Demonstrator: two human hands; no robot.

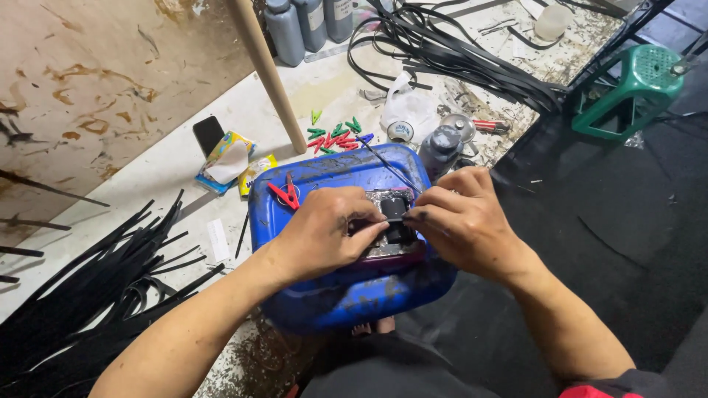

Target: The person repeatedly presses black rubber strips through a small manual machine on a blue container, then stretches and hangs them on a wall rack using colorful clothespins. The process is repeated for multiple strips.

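Note:
A blue plastic jerrycan (332, 295) lies on its side in front of me, with a stained flat pad (376, 197) on top of it. My left hand (321, 232) and my right hand (461, 221) meet over the pad and pinch a small black strip piece (394, 210) between their fingertips. Both hands are smeared with dark stain. Red-handled scissors (286, 194) lie on the can just left of my left hand. A thin brush (387, 163) rests across the can's far edge.
Bundles of black strips (88, 287) lie at left and more strips (457, 59) at the back. Red and green clips (335, 136), a phone (208, 135), grey bottles (284, 29), a wooden pole (269, 74) and a green stool (627, 85) surround the can.

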